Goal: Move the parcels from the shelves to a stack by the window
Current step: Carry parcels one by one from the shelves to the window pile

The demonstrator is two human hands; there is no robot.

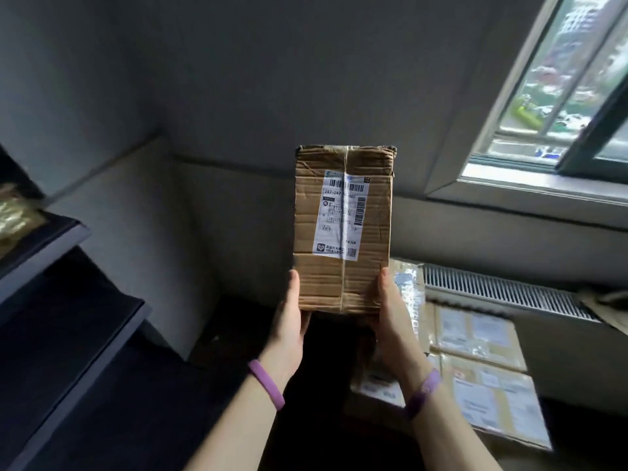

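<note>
I hold a creased brown cardboard parcel [343, 229] with a white shipping label up in front of me, in the air ahead of the wall. My left hand [293, 317] grips its lower left edge and my right hand [390, 321] grips its lower right edge. Both wrists wear purple bands. Below and to the right, several taped cardboard parcels [482, 375] lie together on the floor under the window [557, 96]. Dark shelves [68, 300] run along the left side.
A radiator grille [503, 294] runs under the window sill. A glossy gold package [15, 215] sits on an upper shelf at far left. The floor between shelves and parcels is dark. Another cardboard edge [608, 311] shows at far right.
</note>
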